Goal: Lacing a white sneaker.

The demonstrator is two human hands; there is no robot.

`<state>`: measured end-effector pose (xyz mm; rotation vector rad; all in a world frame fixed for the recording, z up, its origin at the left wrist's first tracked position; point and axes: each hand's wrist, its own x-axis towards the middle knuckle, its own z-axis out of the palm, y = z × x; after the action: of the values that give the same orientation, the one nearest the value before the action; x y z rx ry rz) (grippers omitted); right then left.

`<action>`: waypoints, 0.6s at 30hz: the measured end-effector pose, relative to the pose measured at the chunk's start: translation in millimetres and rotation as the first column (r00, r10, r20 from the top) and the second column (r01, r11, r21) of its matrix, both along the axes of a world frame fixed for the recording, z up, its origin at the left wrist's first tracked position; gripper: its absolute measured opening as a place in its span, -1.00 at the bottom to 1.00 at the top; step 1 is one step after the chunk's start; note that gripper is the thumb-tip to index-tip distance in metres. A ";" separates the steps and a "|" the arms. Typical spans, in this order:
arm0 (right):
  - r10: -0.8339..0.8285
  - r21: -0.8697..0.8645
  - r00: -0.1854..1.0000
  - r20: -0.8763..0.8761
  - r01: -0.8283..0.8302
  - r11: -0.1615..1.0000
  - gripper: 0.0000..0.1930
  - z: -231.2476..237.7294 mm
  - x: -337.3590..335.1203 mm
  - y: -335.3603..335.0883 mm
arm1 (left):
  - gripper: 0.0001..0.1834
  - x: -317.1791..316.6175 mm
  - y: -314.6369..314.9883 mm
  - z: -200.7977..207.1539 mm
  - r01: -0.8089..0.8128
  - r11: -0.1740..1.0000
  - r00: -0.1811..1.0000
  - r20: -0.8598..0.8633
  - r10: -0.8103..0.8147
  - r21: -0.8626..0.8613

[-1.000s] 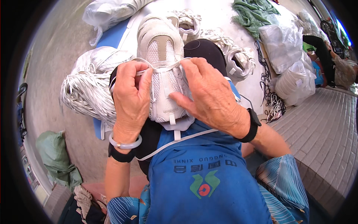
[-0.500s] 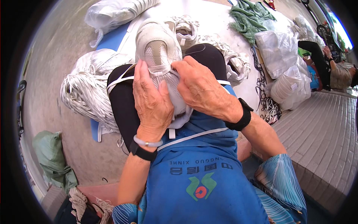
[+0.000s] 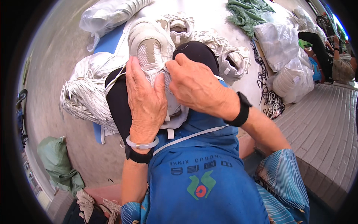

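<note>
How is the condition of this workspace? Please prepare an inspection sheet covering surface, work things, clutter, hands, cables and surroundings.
Surface: lap with blue cloth apron and black trousers; flat white sheet beyond.
Work things: white mesh-panelled sneaker at the lap; flat white lace across its top.
Clutter: bundle of flat white laces at left; other white sneakers ahead; clear plastic bag and rumpled green cloth at far right.
Hands: left hand flat along the sneaker; right hand seems to pinch the lace.
Cables: nothing seen; thin black cords look like laces.
Surroundings: grey floor; another person at right edge.
</note>
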<state>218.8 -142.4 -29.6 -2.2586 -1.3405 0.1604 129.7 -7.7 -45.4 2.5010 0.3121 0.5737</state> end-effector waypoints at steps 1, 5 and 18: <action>0.045 0.029 0.999 -0.027 -0.044 0.999 -0.76 -1.0 7.7 0.2 | -0.29 2.0 -0.3 -0.9 -0.005 1.000 1.000 0.012 0.005 -0.001; 0.154 0.153 0.975 -0.162 -0.130 0.980 -0.73 -1.5 25.6 -8.9 | -0.28 2.3 -6.2 -8.4 -0.033 0.999 0.998 0.057 0.032 0.019; 0.036 0.335 0.985 -0.168 0.023 0.942 -0.74 3.7 4.1 -10.5 | -0.57 -5.8 -9.5 -10.1 0.000 0.990 0.960 0.277 0.040 -0.143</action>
<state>222.8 -153.0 -25.8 -1.9086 -1.1845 0.1160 123.8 -17.2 -55.5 2.2464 0.2599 0.8705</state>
